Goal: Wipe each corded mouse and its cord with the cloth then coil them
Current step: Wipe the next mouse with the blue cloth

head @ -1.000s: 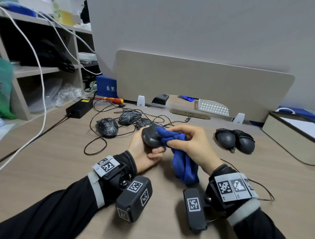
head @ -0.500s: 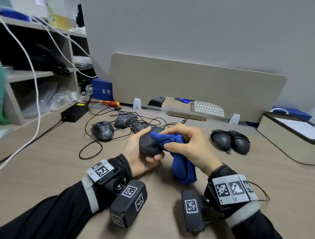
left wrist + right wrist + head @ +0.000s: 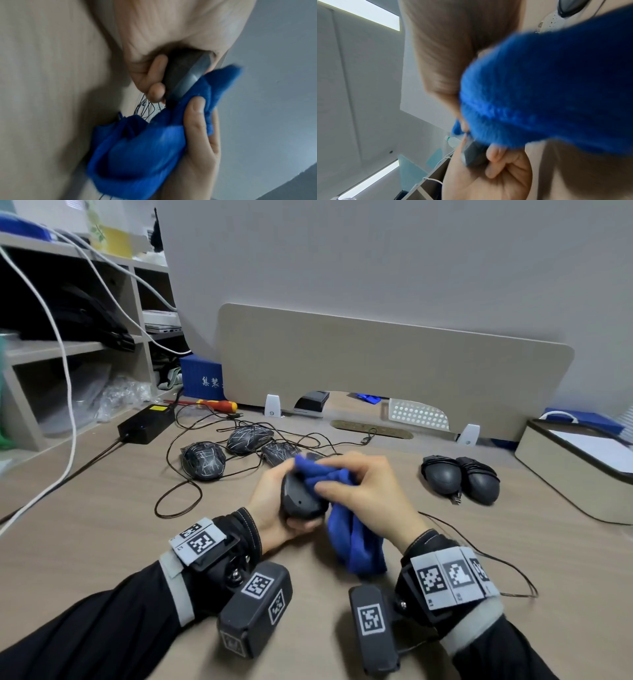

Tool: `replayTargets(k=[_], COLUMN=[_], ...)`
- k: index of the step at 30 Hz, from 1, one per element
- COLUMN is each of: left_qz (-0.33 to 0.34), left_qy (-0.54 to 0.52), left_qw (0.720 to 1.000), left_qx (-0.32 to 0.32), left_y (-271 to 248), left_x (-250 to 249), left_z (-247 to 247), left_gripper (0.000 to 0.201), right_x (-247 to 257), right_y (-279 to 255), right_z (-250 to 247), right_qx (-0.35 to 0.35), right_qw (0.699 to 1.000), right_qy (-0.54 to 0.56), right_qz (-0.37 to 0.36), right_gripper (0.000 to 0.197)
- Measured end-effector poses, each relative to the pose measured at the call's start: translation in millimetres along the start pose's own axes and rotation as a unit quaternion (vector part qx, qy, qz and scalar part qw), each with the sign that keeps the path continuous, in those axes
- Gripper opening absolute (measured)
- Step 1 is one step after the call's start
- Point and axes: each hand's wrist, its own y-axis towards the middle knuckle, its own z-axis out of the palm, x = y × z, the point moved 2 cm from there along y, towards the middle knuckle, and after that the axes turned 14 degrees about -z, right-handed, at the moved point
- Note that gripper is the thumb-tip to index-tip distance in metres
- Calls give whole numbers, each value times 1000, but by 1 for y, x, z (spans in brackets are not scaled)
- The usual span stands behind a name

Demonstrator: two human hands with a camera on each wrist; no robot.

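My left hand [image 3: 274, 508] grips a dark grey corded mouse [image 3: 299, 501] just above the desk, fingers curled under it [image 3: 154, 86]. My right hand [image 3: 359, 491] pinches a blue cloth [image 3: 352, 542] and presses it over the top of that mouse. The cloth hangs down to the desk and fills the right wrist view [image 3: 547, 94]. Three patterned mice [image 3: 203, 460] with loose tangled cords [image 3: 178, 494] lie to the left. Two plain black mice [image 3: 459, 479] with wrapped cords lie to the right. A thin cord [image 3: 507, 566] runs past my right wrist.
A black power brick [image 3: 145, 424] and a red and yellow screwdriver [image 3: 219, 405] lie at the back left. Shelves [image 3: 68, 347] stand on the left, a beige divider [image 3: 394, 368] at the back, a beige box [image 3: 575, 460] at the right.
The cloth has slid from the mouse's right side up over its top. Both hands stay in the same spot with the mouse held.
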Motion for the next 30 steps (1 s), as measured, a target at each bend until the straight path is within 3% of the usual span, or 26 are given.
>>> replayTargets(k=[2,3,8,10,13,18,24,30], left_qz=[1,0,-7,-11,-23,-24,-39,-30], left_qy=[12,13,-35,-22,11,15,100,108], left_qw=[1000,1000,998,999,998,998,991,991], left_qx=[-9,-16,-45,-42,-55,-64,-81,-78], left_y=[-1,-2,4,3,1,3,6,10], left_x=[3,4,1,1,5,4,9,11], left_z=[6,7,-2,0,6,1,3,7], left_gripper=[42,41,53,49,36,40,41,42], right_x=[-9,-10,10,4,-10,7,-13,-3], right_y=[0,0,-4,-4,-2,-3,-2,0], right_z=[-8,-8,12,9,1,8,-4,2], right_qx=[-81,-83,62,21,-65,21,-115,-74], right_qw=[995,993,998,1000,995,999,990,995], right_qy=[-58,-77,-4,9,-50,-29,-52,-64], right_qz=[18,26,-10,17,48,7,63,32], right_gripper=[28,26,42,43,27,34,26,28])
